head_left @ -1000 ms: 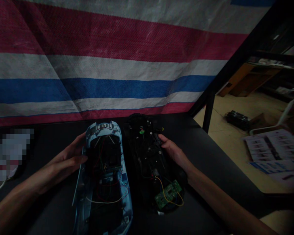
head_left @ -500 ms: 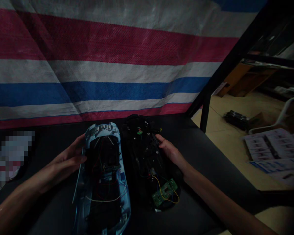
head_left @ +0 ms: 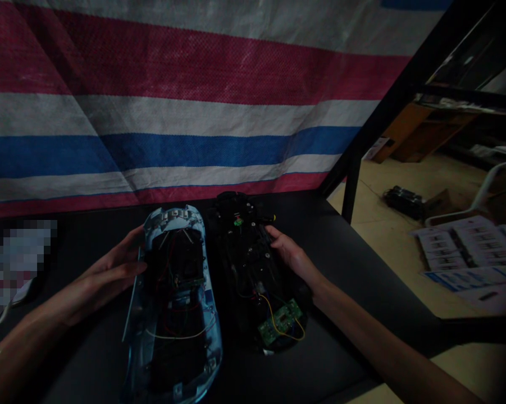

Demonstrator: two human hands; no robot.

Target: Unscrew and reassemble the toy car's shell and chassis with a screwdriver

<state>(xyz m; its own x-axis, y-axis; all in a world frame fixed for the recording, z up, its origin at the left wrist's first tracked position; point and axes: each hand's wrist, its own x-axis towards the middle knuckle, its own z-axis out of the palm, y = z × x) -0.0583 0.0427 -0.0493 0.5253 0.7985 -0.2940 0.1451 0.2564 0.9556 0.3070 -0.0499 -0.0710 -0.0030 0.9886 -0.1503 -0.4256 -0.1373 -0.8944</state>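
A toy car lies opened in two halves on a dark table [head_left: 349,269]. The light-blue body shell [head_left: 210,331] lies inside-up with wires showing. My left hand [head_left: 109,272] grips its left edge, fingers curled round the rim. Right of it lies the black chassis [head_left: 246,264], with a green circuit board [head_left: 280,321] and a yellow wire at its near end. My right hand [head_left: 288,255] holds the chassis by its right side, fingers closed on the edge.
A red, white and blue striped tarp [head_left: 172,112] hangs behind the table. A blurred patch [head_left: 12,264] sits at the table's left. To the right, a black frame post [head_left: 351,191], a floor with printed sheets [head_left: 463,252] and a dark box [head_left: 404,199].
Both hands and both car halves keep their hold and places. The view has shifted slightly, so everything sits a little lower-left in the picture.
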